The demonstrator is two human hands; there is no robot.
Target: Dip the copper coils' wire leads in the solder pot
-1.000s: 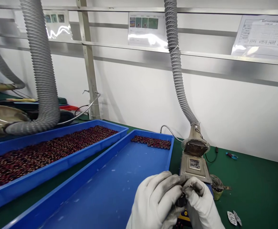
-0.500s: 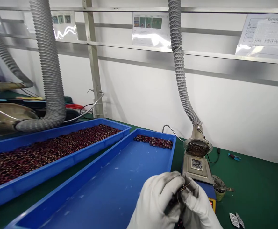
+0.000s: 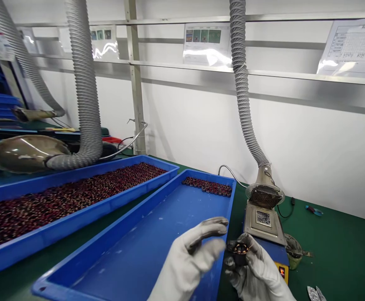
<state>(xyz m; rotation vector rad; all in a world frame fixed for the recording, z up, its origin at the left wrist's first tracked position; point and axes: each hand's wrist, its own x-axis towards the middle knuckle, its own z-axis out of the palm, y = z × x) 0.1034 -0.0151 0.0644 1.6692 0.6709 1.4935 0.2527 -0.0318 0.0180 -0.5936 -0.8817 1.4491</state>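
Both my hands wear white gloves with grey, soiled fingertips. My right hand (image 3: 257, 271) is closed round a small dark wound coil (image 3: 240, 250), held low in front of the solder pot (image 3: 265, 221). My left hand (image 3: 188, 261) hovers just left of the coil over the near blue tray (image 3: 138, 259), fingers apart and holding nothing. A short row of the same small coils (image 3: 208, 186) lies at that tray's far end.
A second blue tray (image 3: 53, 228) on the left is full of dark red coils. Grey fume hoses (image 3: 243, 92) hang over the solder pot and the left tray. Green mat (image 3: 335, 246), a small cup (image 3: 293, 251), blue cutters (image 3: 314, 210) and foil scraps (image 3: 315, 294) lie right.
My left hand has let go of the coil and opened, drawing away to the left. My right hand keeps the coil. The view has shifted slightly, so everything sits further right.
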